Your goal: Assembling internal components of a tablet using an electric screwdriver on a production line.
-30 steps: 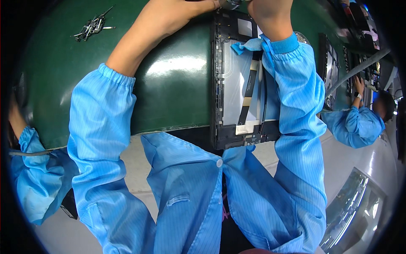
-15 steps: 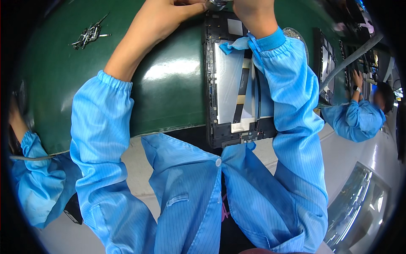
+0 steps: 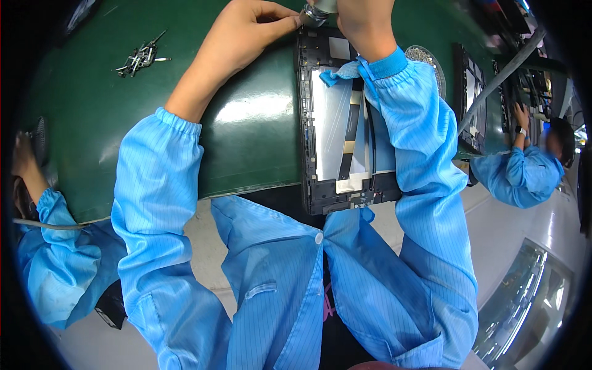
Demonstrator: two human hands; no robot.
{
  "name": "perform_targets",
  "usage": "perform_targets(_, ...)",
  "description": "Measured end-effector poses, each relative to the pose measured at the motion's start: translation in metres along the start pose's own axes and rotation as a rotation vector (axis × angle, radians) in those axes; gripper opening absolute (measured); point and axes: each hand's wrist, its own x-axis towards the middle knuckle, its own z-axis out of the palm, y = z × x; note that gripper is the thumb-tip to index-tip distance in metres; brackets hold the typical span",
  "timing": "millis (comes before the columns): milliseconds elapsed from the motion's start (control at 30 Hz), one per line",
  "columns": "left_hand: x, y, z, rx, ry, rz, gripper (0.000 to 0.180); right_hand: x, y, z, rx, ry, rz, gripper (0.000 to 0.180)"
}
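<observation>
While left hand (image 3: 246, 37) pinches metal tool tip (image 3: 313, 13) | right hand (image 3: 364, 24) grips it | over opened tablet (image 3: 345, 123)

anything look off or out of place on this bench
Mostly tidy. The opened tablet hangs past the near edge of the green mat, and a small pile of screws lies loose at the far left, not in a tray.

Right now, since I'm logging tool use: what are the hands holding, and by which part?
The right hand grips a silvery tool by its body; the left hand fingertips pinch its lower end above the opened tablet.
</observation>
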Motion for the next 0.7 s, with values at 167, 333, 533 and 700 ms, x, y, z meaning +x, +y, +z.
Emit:
perform_targets(167,-0.023,0.036,0.010,0.119,0.437,0.112,0.029,-0.003,-0.001,-0.002,0.024,-0.005,0.039,0.021)
perform_targets(333,-0.159,0.097,0.073,0.469,0.273,0.494,0.035,-0.001,-0.023,-0.023,0.094,-0.056,0.124,0.023)
perform_targets(533,-0.184,0.118,0.137,0.924,-0.050,0.534,0.043,0.003,-0.073,-0.070,0.043,0.191,0.005,0.023)
perform_targets(700,-0.171,0.110,0.112,0.920,0.070,0.606,0.043,-0.005,-0.066,-0.130,-0.093,0.149,-0.063,0.025)
